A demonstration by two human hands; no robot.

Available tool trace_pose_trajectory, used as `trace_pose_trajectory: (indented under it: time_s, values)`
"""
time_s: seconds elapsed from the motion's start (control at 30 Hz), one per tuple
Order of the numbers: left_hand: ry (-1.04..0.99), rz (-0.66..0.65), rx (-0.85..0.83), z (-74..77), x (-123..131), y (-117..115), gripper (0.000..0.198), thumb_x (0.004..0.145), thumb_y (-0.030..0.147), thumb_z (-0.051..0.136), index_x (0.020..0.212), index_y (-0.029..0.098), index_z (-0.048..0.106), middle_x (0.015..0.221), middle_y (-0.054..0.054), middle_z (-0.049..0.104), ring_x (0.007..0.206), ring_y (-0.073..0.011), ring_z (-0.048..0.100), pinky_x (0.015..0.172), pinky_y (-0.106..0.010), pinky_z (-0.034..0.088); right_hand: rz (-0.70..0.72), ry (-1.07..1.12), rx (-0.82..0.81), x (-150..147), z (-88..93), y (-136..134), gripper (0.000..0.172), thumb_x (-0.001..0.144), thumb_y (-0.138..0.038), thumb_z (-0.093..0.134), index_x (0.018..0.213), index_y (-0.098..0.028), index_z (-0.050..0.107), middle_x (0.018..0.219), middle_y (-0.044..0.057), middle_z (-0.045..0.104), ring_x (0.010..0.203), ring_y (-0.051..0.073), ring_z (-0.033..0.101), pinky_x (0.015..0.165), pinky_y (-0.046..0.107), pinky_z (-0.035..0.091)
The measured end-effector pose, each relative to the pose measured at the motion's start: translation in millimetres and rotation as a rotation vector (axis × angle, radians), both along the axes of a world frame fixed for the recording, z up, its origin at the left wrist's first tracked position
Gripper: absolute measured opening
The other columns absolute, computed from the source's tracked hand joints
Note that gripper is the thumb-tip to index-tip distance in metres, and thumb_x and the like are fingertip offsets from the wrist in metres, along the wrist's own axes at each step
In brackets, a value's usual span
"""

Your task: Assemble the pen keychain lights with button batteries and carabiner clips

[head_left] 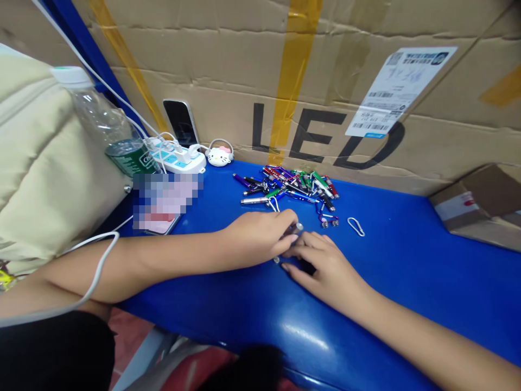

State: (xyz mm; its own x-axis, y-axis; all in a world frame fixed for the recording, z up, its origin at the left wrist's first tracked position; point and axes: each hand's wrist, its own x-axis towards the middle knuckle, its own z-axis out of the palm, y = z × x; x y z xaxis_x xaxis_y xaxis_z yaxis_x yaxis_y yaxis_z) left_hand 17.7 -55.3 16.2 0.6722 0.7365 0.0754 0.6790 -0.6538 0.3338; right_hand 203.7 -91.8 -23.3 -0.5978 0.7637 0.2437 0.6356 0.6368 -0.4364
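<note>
My left hand point(264, 233) is closed in a pinch around a small silver cylinder point(299, 228), which looks like a mini keychain flashlight; the fingers cover most of it. Right against its fingertips, my right hand point(325, 266) has bent fingers, with thumb and index tips close together. Whatever it may grip there is hidden. A tiny silver piece point(277, 259) shows just left of the right thumb tip. Behind both hands lies a pile of colourful mini flashlights point(293, 182) with carabiner clips. To the right of the pile, a loose silver carabiner point(355, 226) rests on the blue table point(244, 315).
A large cardboard box point(228, 65) walls off the back. Along the left are a beige bag point(32, 163), a plastic bottle point(101, 119), a white power strip point(179, 156) and a phone point(166, 209). A white cable point(101, 266) crosses my left arm. A small box point(480, 201) stands right.
</note>
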Motion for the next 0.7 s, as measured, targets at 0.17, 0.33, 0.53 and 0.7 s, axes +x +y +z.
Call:
trace_pose_trajectory:
  time_s: [0.17,0.33,0.53,0.7]
  values:
    - [-0.133,0.058,-0.139,-8.3,0,7,0.019,0.088,0.03,0.045,0.104,0.019,0.048,0.094,-0.004,0.067,0.081,-0.0192,0.065,0.068,-0.029,0.049,-0.059,-0.012,-0.035,-8,0.9,-1,0.021,0.078,-0.036,0.067,0.093,-0.022,0.066,0.092,0.006,0.063,0.088,0.022,0.054,0.074,0.034,0.037]
    - [-0.207,0.049,-0.136,-16.6,1,9,0.021,0.085,0.031,0.048,0.103,0.02,0.048,0.09,-0.003,0.066,0.081,-0.0189,0.064,0.07,-0.031,0.049,-0.099,0.038,-0.057,-16,1.3,-2,0.007,0.076,-0.021,0.066,0.083,-0.022,0.066,0.083,0.002,0.062,0.081,0.018,0.055,0.069,0.031,0.034]
    - [-0.287,0.043,-0.139,-21.7,1,10,0.018,0.082,0.027,0.051,0.098,0.019,0.049,0.085,0.0,0.065,0.077,-0.0155,0.063,0.07,-0.028,0.048,-0.059,0.226,-0.028,-9,3.0,-1,0.001,0.078,-0.02,0.064,0.079,-0.02,0.064,0.074,0.001,0.057,0.071,0.014,0.054,0.065,0.028,0.04]
    - [-0.267,-0.01,-0.086,-20.1,0,8,0.016,0.081,0.025,0.053,0.095,0.019,0.049,0.085,0.0,0.065,0.076,-0.0143,0.062,0.064,-0.024,0.045,-0.101,0.434,0.093,4,10.5,1,0.007,0.079,-0.021,0.065,0.085,-0.02,0.066,0.07,0.0,0.053,0.062,0.012,0.051,0.056,0.025,0.043]
